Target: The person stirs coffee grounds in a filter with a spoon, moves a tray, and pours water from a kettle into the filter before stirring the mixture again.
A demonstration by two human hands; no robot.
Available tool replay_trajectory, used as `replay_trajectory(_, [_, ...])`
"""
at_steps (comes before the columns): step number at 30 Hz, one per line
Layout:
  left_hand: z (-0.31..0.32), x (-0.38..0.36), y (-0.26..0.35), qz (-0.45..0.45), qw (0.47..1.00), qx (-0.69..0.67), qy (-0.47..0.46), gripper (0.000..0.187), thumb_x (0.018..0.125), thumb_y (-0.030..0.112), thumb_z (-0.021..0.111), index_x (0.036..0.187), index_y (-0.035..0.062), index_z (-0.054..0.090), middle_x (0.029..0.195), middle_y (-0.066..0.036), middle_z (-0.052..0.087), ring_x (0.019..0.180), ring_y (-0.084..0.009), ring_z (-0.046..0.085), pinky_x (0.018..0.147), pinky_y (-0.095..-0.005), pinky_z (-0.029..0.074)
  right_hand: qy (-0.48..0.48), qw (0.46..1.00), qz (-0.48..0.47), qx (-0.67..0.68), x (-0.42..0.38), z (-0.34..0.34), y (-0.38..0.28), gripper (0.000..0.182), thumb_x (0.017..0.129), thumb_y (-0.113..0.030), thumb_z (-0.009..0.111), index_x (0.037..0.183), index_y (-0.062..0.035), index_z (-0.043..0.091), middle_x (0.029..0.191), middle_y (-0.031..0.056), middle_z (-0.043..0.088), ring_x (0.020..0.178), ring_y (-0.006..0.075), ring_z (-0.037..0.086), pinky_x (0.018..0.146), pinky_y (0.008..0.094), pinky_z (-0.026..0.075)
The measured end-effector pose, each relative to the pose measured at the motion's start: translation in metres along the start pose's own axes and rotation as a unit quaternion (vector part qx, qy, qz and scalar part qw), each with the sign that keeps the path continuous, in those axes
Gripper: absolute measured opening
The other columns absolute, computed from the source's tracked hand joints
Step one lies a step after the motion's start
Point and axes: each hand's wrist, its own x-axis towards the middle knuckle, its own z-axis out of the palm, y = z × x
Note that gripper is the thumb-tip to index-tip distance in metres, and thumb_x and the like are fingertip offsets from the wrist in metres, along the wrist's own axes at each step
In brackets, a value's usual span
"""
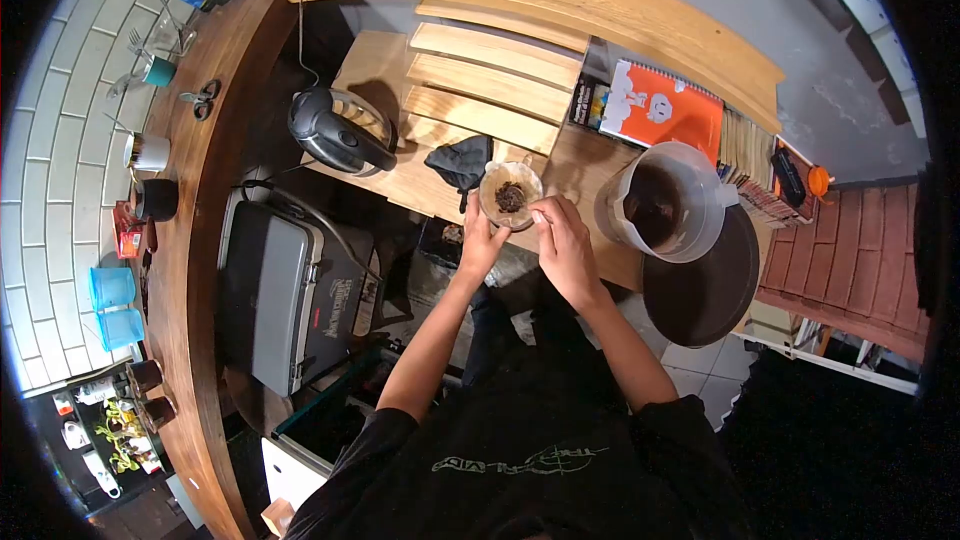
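Observation:
A coffee dripper (491,219) lined with a pale filter (528,178) stands at the front edge of the wooden worktop. Dark, wet-looking coffee grounds (509,197) lie in the middle of the filter. My left hand (479,245) curves around the near left side of the dripper, thumb along its front. On the right, my right hand (566,248) is closed, thumb and forefinger pinched at the filter's rim. Just behind, to the left, lies a crumpled dark cloth (460,161). What supports the dripper is mostly hidden.
An electric kettle (335,130) stands left of the cloth. To the right, a large translucent pitcher (700,235) with dark residue sits by a round dark tray (712,290). Behind are a wooden slatted rack (490,88) and an orange notebook (672,118). Scissors (203,100) lie on the left counter.

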Motion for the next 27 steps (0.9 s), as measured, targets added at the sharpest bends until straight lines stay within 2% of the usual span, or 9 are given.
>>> replay_trajectory(3, [-0.003,0.002,0.003,0.008,1.0,-0.017,-0.013,0.073,0.071,0.001,0.072,0.138,0.0032,0.045,0.142,-0.021,0.039,0.133,-0.0422,0.039,0.11,-0.0454,0.034,-0.013,1.0,0.017,-0.008,-0.001,0.002,0.005,0.01,0.096,-0.006,0.052,0.103,0.0002,0.057,0.096,0.0189,0.059,0.093,0.0398,0.059,0.081,0.0454,0.047])
replay_trajectory(11, [-0.004,0.001,0.005,0.001,1.0,-0.006,-0.006,0.069,0.07,0.003,0.073,0.134,0.0006,0.048,0.138,-0.021,0.041,0.129,-0.0427,0.042,0.107,-0.0459,0.037,-0.008,0.998,-0.016,-0.055,0.0,0.011,0.002,0.011,0.097,-0.007,0.051,0.103,0.0001,0.058,0.097,0.018,0.058,0.094,0.0392,0.058,0.081,0.0449,0.047])
replay_trajectory(15, [-0.006,0.004,0.012,0.011,1.0,-0.008,0.014,0.065,0.069,0.003,0.072,0.13,0.0001,0.051,0.133,-0.021,0.044,0.125,-0.0424,0.044,0.106,-0.0456,0.038,-0.016,0.999,-0.023,-0.033,0.002,0.01,-0.004,0.011,0.097,-0.006,0.051,0.103,0.0,0.058,0.097,0.0174,0.058,0.093,0.0384,0.059,0.081,0.0441,0.047])
replay_trajectory(18, [-0.007,0.004,0.016,0.008,0.999,-0.022,0.024,0.064,0.069,0.003,0.072,0.13,0.0007,0.052,0.132,-0.021,0.045,0.125,-0.0423,0.045,0.105,-0.045,0.039,-0.034,0.999,-0.004,-0.016,0.003,0.005,-0.008,0.012,0.095,-0.007,0.054,0.105,-0.0029,0.058,0.102,0.0165,0.058,0.098,0.0381,0.058,0.084,0.0459,0.048])
replay_trajectory(24, [-0.006,0.003,0.013,-0.008,0.999,-0.04,0.018,0.063,0.069,0.004,0.073,0.129,0.0007,0.053,0.135,-0.021,0.044,0.127,-0.043,0.044,0.106,-0.0457,0.038,-0.063,0.998,-0.017,-0.026,0.004,-0.001,0.004,0.011,0.095,-0.005,0.054,0.104,-0.0031,0.06,0.1,0.0151,0.058,0.096,0.037,0.058,0.083,0.0451,0.048])
replay_trajectory(27, [-0.003,0.001,0.002,-0.011,0.999,-0.033,0.017,0.061,0.071,0.005,0.072,0.129,0.0006,0.053,0.139,-0.022,0.043,0.128,-0.043,0.043,0.107,-0.0457,0.037,-0.036,0.999,-0.007,-0.012,0.003,-0.009,0.0,0.009,0.093,-0.003,0.056,0.101,-0.0021,0.061,0.099,0.0149,0.058,0.097,0.0367,0.058,0.083,0.0458,0.048])
